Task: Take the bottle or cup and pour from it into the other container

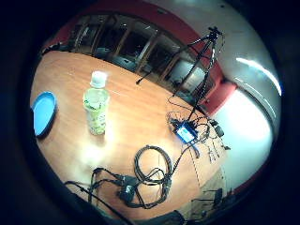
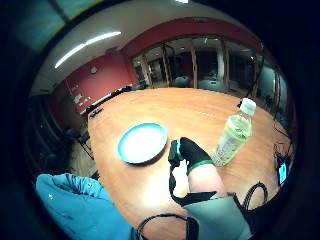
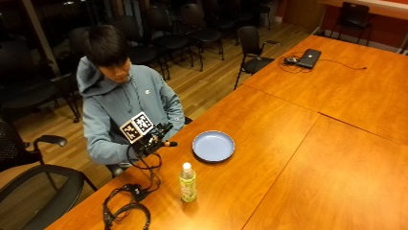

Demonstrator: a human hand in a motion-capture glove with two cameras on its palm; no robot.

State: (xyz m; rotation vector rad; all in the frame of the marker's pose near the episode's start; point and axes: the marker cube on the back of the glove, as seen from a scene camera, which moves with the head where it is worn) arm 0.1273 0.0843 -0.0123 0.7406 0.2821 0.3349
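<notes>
Nearest to the outside camera, a coil of black cable (image 3: pixel 127 211) lies on the wooden table (image 3: pixel 300 158), close to the table's near edge and just beside the bottle (image 3: pixel 187 182). This bottle is a clear plastic one with a white cap and a green label; it stands upright on the table and looks filled with a pale yellow-green drink almost to the neck. Behind the bottle, towards the far side, a round blue plate (image 3: pixel 213 146) lies flat on the table, apart from the bottle, and nothing shows in it.

The person sits at the table edge behind the bottle, in a grey-blue hoodie. The gloved right hand (image 3: pixel 153 140) is raised in front of the chest, above the table edge, well apart from the bottle and touching neither the bottle nor the plate. I cannot tell from these views how its fingers stand.

Between this hand and the bottle only the hanging black cable and bare table show. Further from the bottle, a laptop (image 3: pixel 310 57) with its cable rests on the far table, and black chairs (image 3: pixel 252 45) stand beyond the table.
</notes>
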